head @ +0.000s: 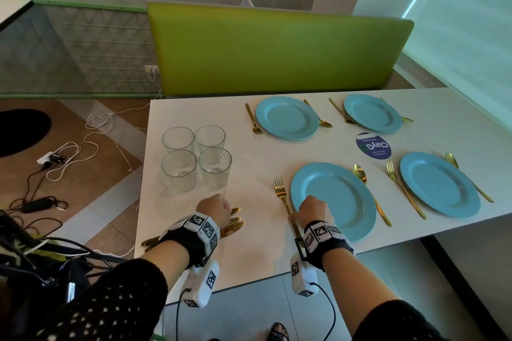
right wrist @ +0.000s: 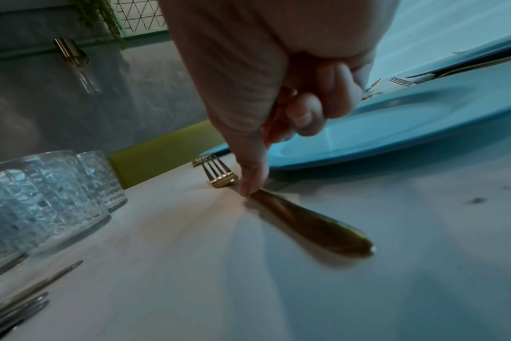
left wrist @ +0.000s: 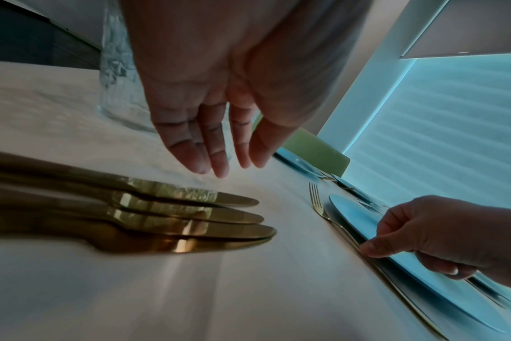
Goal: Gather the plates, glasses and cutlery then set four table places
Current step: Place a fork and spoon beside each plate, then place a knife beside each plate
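Observation:
Four blue plates lie on the white table (head: 257, 243); each has a gold fork and a gold spoon beside it. My right hand (head: 311, 209) hovers at the left rim of the near plate (head: 340, 196). Its thumb tip touches the handle of the fork (right wrist: 307, 221) lying flat there, and the other fingers are curled in. My left hand (head: 214, 209) hovers, fingers straight and empty, just over several gold knives (left wrist: 190, 221) lying side by side at the table's near left. Several cut-glass tumblers (head: 196, 158) stand grouped beyond that hand.
A round purple sticker (head: 374, 146) lies between the plates. A green bench back (head: 277, 52) runs along the far side. White and black cables (head: 63, 158) lie on the floor to the left. The table's front edge is close under both wrists.

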The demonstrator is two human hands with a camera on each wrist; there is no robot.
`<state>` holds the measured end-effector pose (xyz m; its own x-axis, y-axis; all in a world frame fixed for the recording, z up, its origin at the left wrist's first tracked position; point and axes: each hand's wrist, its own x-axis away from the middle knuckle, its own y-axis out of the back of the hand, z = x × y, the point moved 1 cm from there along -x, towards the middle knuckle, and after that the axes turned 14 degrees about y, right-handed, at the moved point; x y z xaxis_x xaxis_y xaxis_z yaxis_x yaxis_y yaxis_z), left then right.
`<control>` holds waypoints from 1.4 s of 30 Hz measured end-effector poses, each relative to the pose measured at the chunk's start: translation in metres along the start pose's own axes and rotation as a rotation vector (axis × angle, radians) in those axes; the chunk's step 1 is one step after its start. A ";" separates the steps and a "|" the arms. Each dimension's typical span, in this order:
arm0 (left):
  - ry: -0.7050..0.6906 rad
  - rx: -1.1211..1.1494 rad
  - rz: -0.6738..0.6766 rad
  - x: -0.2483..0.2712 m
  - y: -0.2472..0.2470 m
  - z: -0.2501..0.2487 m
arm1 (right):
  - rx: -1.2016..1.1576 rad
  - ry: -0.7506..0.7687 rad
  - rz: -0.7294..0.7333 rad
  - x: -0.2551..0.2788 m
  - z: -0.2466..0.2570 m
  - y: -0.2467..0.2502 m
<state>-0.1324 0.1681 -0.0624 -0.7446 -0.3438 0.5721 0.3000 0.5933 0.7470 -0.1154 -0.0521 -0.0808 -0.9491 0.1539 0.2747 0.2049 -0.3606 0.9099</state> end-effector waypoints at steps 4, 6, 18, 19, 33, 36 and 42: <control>0.054 -0.165 -0.019 -0.005 0.004 0.013 | 0.007 -0.012 -0.002 0.001 0.000 0.002; 0.108 -0.217 -0.028 -0.008 0.006 0.022 | 0.005 -0.019 -0.005 0.002 -0.001 0.003; -0.011 -0.496 -0.094 -0.004 0.011 0.061 | -0.016 0.084 -0.028 0.011 0.033 0.015; -0.026 -0.507 -0.098 -0.003 0.013 0.062 | -0.014 0.094 -0.029 0.011 0.036 0.015; -0.193 -0.634 -0.005 -0.019 0.017 0.063 | -0.090 0.254 0.061 0.033 0.062 -0.018; -0.218 -0.608 0.015 -0.019 0.015 0.059 | -0.089 0.290 0.112 0.038 0.064 -0.022; -0.221 -0.239 0.103 -0.016 0.010 0.033 | -0.240 0.337 0.339 0.043 0.070 -0.022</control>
<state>-0.1370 0.2039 -0.0752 -0.8066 -0.1094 0.5809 0.4920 0.4203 0.7624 -0.1435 0.0267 -0.0671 -0.8713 -0.2975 0.3904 0.4907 -0.5448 0.6800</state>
